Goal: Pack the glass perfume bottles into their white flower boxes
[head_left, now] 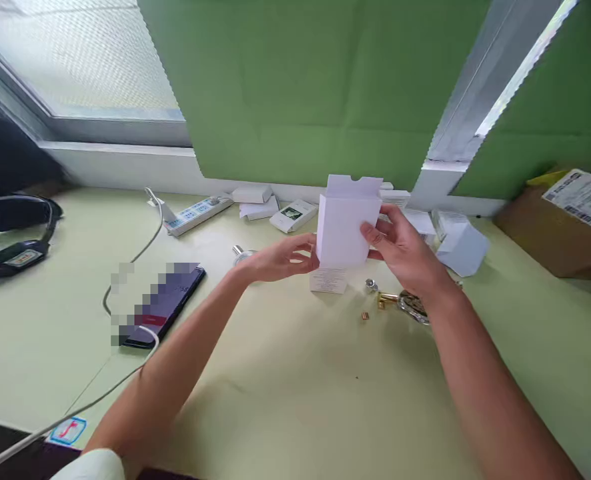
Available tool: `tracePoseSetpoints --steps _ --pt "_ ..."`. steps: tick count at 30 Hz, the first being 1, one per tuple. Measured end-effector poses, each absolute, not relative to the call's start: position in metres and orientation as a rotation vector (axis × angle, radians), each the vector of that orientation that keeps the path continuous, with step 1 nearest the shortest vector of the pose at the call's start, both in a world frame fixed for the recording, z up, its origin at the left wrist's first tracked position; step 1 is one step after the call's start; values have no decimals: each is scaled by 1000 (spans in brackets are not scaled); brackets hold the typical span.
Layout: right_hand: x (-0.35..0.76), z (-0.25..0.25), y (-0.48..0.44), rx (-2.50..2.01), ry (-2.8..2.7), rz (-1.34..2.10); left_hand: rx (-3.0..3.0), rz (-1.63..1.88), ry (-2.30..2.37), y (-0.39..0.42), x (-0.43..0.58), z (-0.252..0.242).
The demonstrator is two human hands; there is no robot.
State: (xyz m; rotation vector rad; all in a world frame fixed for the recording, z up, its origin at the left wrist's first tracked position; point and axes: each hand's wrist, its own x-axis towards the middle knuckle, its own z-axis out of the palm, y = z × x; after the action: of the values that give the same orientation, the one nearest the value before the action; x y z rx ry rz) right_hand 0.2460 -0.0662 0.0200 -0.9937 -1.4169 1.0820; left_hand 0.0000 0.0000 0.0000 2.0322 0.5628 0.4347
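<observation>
A white cardboard box point(346, 230) is held upright above the table, with its top flap raised. My right hand point(400, 250) grips its right side, thumb on the front face and fingers behind. At its lower left edge, the fingertips of my left hand point(290, 257) are closed on the box, partly hidden by it. Below the box lies a printed white paper point(328, 281). Near my right wrist are a gold and silver metal piece point(411, 307), a small round metal part point(371, 285) and a tiny copper-coloured piece point(365, 316). Another shiny metal piece point(243, 253) is partly behind my left hand.
Several white boxes stand along the wall, including one with a picture point(294, 215) and an opened one point(460, 247). A power strip point(199, 215), a phone point(168, 310) and a white cable point(95, 403) lie left. A brown carton point(550, 230) is at right; a black headset point(15, 237) at left.
</observation>
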Motion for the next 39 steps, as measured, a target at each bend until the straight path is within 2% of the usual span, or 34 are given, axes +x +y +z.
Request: tracePoseSetpoints --steps 12,18,25,39 --pt "229 28 -73 -931 -1608 886 2103 453 588 -5 -1 10" --pt "233 27 -73 -993 -1762 945 2107 440 611 -5 0 12" --pt "250 35 -76 -1082 -1788 837 2078 461 599 -5 -2 10" --pt "255 36 -75 -1012 -1822 889 2128 407 637 -8 -2 15"
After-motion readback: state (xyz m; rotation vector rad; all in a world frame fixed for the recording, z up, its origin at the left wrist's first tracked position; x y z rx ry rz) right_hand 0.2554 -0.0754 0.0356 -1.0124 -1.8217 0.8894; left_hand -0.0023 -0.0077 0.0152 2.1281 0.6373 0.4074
